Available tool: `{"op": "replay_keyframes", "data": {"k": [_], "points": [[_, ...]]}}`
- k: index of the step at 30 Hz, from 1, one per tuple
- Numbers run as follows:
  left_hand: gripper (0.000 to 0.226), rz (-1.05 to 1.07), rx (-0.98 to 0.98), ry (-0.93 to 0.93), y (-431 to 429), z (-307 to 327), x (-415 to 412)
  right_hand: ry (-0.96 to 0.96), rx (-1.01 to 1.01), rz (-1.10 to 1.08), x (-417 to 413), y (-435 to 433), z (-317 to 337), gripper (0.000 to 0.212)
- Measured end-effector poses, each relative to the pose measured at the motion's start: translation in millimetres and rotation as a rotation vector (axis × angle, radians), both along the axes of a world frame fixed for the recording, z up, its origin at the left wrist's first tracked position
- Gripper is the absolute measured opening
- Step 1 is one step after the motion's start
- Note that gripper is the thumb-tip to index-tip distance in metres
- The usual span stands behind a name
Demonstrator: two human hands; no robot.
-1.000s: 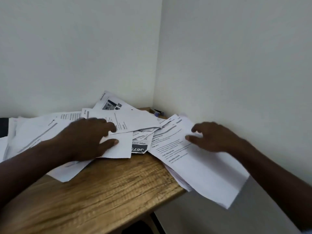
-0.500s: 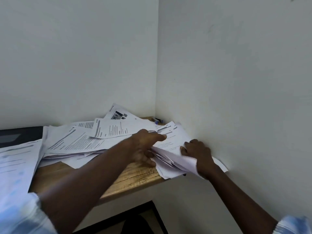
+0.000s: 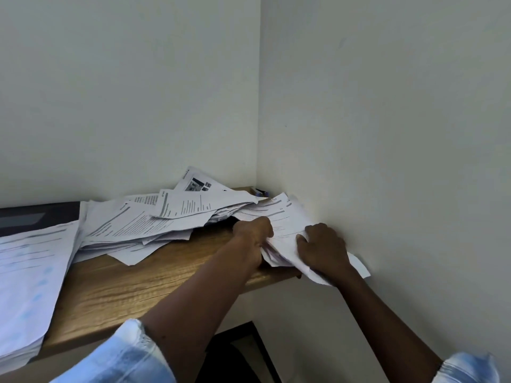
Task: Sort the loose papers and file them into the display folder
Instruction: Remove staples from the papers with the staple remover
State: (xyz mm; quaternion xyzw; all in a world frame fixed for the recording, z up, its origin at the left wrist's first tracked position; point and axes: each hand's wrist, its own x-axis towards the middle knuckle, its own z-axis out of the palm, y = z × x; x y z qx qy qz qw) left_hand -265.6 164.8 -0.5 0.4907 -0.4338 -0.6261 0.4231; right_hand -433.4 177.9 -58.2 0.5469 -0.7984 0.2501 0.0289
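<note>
Left hand (image 3: 253, 230) now on papers (image 3: 284, 218) against wall (image 3: 387, 161)

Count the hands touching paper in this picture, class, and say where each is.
2. The left hand grips the bundle of sheets at the right end of the desk; the right hand holds the same bundle beside the wall. None seem hidden.

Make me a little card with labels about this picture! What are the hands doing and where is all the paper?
place: wooden desk in a wall corner
left hand: grips a bunch of sheets at the desk's right edge
right hand: rests on the same bunch; grip hidden
paper pile: messy, spread along the desk's back
side stack: neater, at the near left
pen: in the corner behind the pile
</note>
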Motion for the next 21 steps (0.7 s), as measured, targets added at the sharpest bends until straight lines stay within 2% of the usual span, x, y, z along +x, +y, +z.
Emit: {"op": "replay_keyframes", "data": {"k": [3, 6, 8, 10, 12, 14, 16, 18, 21], "points": [[0.059, -0.089, -0.043, -0.049, -6, 3, 9, -0.224, -0.147, 0.042, -5, 10, -3, 0.041], [0.045, -0.147, -0.125, -0.031, -9, 15, 33, -0.347, -0.322, 0.082, -6, 22, 6, 0.048], [0.045, -0.174, -0.171, -0.079, -11, 25, 57, -0.444, -0.355, 0.070, -4, 26, 13, 0.054], [0.048, -0.261, -0.212, -0.109, -12, 34, 82, -0.727, -0.319, 0.087, 3, 30, 26, 0.067], [0.050, -0.363, -0.267, -0.124, -12, 43, 105, -1.095, -0.261, 0.173, 7, 32, 40, 0.066], [0.047, -0.399, -0.337, -0.133, -12, 50, 126, -1.289, -0.251, 0.340, 11, 28, 49, 0.073], [0.043, -0.362, -0.415, -0.144, -13, 58, 146, -1.350, -0.298, 0.492, 19, 20, 57, 0.081], [0.040, -0.308, -0.485, -0.151, -18, 66, 164, -1.392, -0.396, 0.569, 34, 12, 68, 0.099], [0.037, -0.227, -0.551, -0.117, -28, 76, 188, -1.499, -0.509, 0.637, 56, -3, 89, 0.099]]}}
